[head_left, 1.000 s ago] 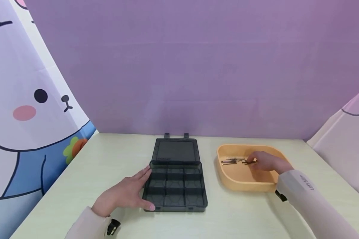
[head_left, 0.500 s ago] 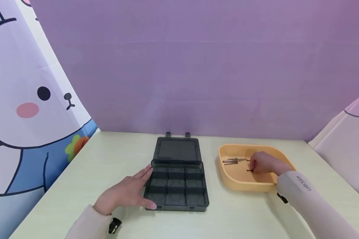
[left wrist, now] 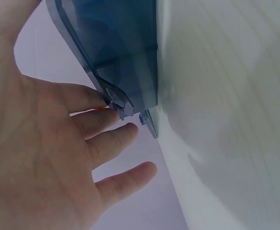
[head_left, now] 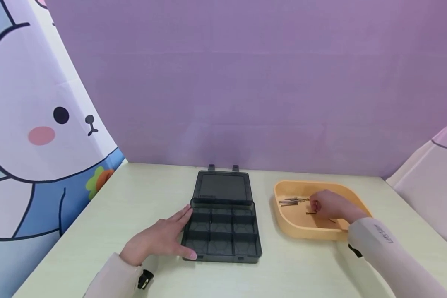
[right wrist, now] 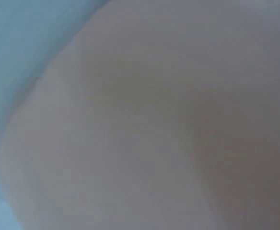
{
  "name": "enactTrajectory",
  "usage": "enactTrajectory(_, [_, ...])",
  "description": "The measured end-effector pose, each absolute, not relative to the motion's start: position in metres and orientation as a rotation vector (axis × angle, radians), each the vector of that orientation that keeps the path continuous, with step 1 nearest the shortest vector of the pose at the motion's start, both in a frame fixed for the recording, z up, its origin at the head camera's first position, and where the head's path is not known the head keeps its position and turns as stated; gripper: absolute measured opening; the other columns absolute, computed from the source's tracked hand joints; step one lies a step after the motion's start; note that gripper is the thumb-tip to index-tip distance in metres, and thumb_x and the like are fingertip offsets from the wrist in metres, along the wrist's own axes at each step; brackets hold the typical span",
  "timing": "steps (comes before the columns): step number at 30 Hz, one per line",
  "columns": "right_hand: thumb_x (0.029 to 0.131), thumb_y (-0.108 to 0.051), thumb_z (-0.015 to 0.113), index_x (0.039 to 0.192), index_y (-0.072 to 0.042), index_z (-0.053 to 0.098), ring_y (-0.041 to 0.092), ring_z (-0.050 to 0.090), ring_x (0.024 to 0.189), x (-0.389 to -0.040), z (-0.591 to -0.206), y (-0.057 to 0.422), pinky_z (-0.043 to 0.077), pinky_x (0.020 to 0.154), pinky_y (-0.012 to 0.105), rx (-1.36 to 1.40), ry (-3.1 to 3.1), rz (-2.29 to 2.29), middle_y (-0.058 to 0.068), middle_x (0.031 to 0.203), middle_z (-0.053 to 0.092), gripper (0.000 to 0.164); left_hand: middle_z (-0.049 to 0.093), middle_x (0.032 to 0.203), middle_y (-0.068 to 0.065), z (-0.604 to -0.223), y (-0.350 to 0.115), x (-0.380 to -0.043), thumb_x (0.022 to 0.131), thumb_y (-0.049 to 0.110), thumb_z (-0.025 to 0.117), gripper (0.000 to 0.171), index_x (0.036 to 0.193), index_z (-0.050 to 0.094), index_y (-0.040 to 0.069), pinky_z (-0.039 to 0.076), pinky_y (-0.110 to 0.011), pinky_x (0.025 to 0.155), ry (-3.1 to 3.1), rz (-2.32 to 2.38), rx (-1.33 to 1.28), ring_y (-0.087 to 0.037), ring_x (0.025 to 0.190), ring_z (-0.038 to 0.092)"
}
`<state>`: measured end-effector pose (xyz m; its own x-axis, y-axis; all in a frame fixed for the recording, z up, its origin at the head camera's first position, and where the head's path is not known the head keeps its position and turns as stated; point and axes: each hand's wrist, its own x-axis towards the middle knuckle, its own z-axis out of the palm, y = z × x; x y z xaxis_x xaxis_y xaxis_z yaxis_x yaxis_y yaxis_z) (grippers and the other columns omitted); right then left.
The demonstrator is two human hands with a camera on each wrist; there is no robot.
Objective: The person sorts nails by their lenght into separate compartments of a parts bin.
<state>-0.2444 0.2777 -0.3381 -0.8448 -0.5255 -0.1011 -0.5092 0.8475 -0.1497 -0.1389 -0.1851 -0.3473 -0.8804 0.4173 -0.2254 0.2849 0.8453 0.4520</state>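
In the head view my left hand lies along the left side of a dark translucent compartment box, fingers extended and thumb at its front corner. The left wrist view shows the fingertips touching the box's side wall. My right hand is down inside a yellow-orange tray, fingers curled and seeming to pinch a small screw. A dark screw lies by those fingers, another thin piece nearer the front. Several long silver screws lie at the tray's left. The right wrist view is blurred.
The box's lid is folded back flat, with two latches at its far end. Box and tray stand apart on a pale table. A purple cloth hangs behind, a cartoon-printed cloth at the left.
My right hand's fingers have curled more tightly in the tray, and the dark screws beside them lie more apart. The view has shifted slightly; my left hand stays on the box.
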Motion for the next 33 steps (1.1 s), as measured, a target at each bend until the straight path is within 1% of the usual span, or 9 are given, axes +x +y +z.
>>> enactTrajectory(8, [0.074,0.002,0.063,0.075,-0.011,0.057,0.007,0.037,0.058,-0.245,-0.314,0.284,0.034,0.058,0.025,-0.85,2.885,-0.27,-0.008,0.065,0.047,0.015,0.011,0.161,-0.01,-0.349,-0.187,-0.141,0.071,0.057,0.075,0.114,0.152,0.018,0.001,0.035,-0.056,0.102,2.707,0.584,0.534,-0.033,0.125,0.05])
enactTrajectory(11, [0.076,0.002,0.063,0.078,-0.009,0.057,0.007,0.037,0.058,-0.244,-0.305,0.282,0.034,0.059,0.026,-0.828,2.869,-0.314,-0.007,0.064,0.046,0.012,0.01,0.161,-0.01,-0.349,-0.187,-0.14,0.072,0.057,0.075,0.113,0.152,0.017,0.001,0.034,-0.057,0.102,2.705,0.586,0.53,-0.03,0.115,0.058])
enactTrajectory(14, [0.077,0.001,0.062,0.077,-0.008,0.056,0.007,0.038,0.058,-0.244,-0.299,0.282,0.034,0.059,0.025,-0.838,2.877,-0.342,-0.007,0.064,0.045,0.011,0.009,0.161,-0.009,-0.348,-0.186,-0.14,0.073,0.055,0.075,0.112,0.152,0.016,0.002,0.035,-0.058,0.1,2.696,0.591,0.526,-0.021,0.089,0.064])
enactTrajectory(16, [0.078,0.001,0.061,0.076,-0.009,0.054,0.007,0.039,0.058,-0.244,-0.296,0.281,0.035,0.059,0.025,-0.851,2.873,-0.377,-0.007,0.064,0.045,0.013,0.008,0.162,-0.008,-0.348,-0.185,-0.14,0.073,0.055,0.075,0.112,0.152,0.015,0.003,0.036,-0.057,0.098,2.689,0.596,0.52,-0.015,0.071,0.061])
enactTrajectory(18, [0.079,0.001,0.061,0.075,-0.01,0.053,0.006,0.039,0.057,-0.244,-0.293,0.28,0.035,0.058,0.024,-0.872,2.868,-0.406,-0.006,0.064,0.045,0.014,0.006,0.162,-0.007,-0.347,-0.184,-0.139,0.074,0.055,0.075,0.112,0.153,0.014,0.003,0.038,-0.056,0.095,2.68,0.602,0.511,-0.015,0.059,0.056])
enactTrajectory(20, [0.079,0.002,0.061,0.074,-0.011,0.053,0.005,0.039,0.057,-0.244,-0.289,0.277,0.036,0.057,0.024,-0.904,2.86,-0.43,-0.006,0.064,0.047,0.015,0.006,0.162,-0.007,-0.347,-0.184,-0.139,0.073,0.055,0.075,0.113,0.153,0.013,0.004,0.04,-0.054,0.092,2.678,0.605,0.501,-0.015,0.061,0.057])
enactTrajectory(25, [0.083,0.0,0.063,0.076,-0.009,0.056,0.002,0.043,0.058,-0.243,-0.282,0.267,0.039,0.058,0.023,-0.962,2.851,-0.478,-0.006,0.068,0.056,0.013,0.005,0.162,-0.007,-0.347,-0.185,-0.138,0.073,0.056,0.075,0.114,0.153,0.012,0.004,0.035,-0.059,0.099,2.674,0.608,0.498,-0.015,0.075,0.063])
enactTrajectory(29, [0.083,-0.001,0.062,0.081,-0.008,0.056,0.002,0.046,0.059,-0.24,-0.279,0.258,0.041,0.059,0.023,-0.987,2.854,-0.518,-0.006,0.071,0.06,0.01,0.004,0.162,-0.006,-0.347,-0.185,-0.138,0.074,0.056,0.074,0.113,0.153,0.012,0.004,0.03,-0.063,0.102,2.672,0.62,0.496,-0.014,0.07,0.062])
enactTrajectory(33, [0.082,0.002,0.058,0.086,-0.007,0.061,0.001,0.048,0.059,-0.234,-0.278,0.249,0.044,0.06,0.023,-1.01,2.866,-0.532,-0.006,0.072,0.061,0.011,0.004,0.162,-0.004,-0.348,-0.183,-0.139,0.073,0.057,0.074,0.113,0.153,0.013,0.006,0.034,-0.06,0.101,2.672,0.624,0.494,-0.019,0.084,0.066])
